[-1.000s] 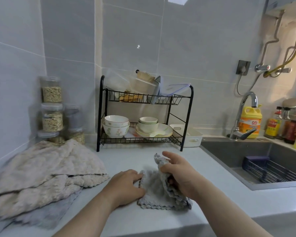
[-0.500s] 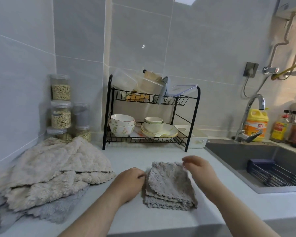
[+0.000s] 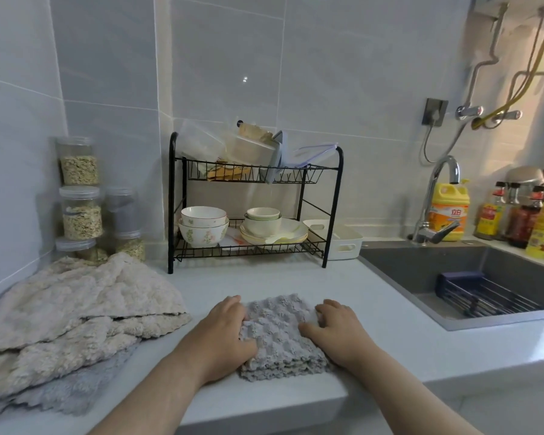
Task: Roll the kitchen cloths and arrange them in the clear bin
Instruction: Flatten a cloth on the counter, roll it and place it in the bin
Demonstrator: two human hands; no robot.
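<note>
The grey cloth (image 3: 280, 334) lies folded in layers on the counter (image 3: 374, 309), well in front of the dish rack (image 3: 255, 202) and close to the counter's front edge. The left hand (image 3: 223, 334) has its fingers curled over the cloth's left edge, bunching it, with the thumb down on the pile. The right hand (image 3: 336, 331) sits on the right edge with bent fingers and the thumb laid flat across the fabric; whether those fingers hook under the edge cannot be told. To roll it well, I would square the layers first, then turn one short edge over tightly and keep both hands level so the roll does not cone or slacken. The fluffy weave will likely spring open if let go early. In front of the rack and to its left, a heap of beige cloths (image 3: 76, 309) waits over another grey one — how many cannot be counted. The clear bin is hard to pick out: see-through containers sit on the rack's top shelf, but which, if any, is the bin I cannot say. The sink (image 3: 421, 271), to the right of the rack, is cut off by the frame.
</note>
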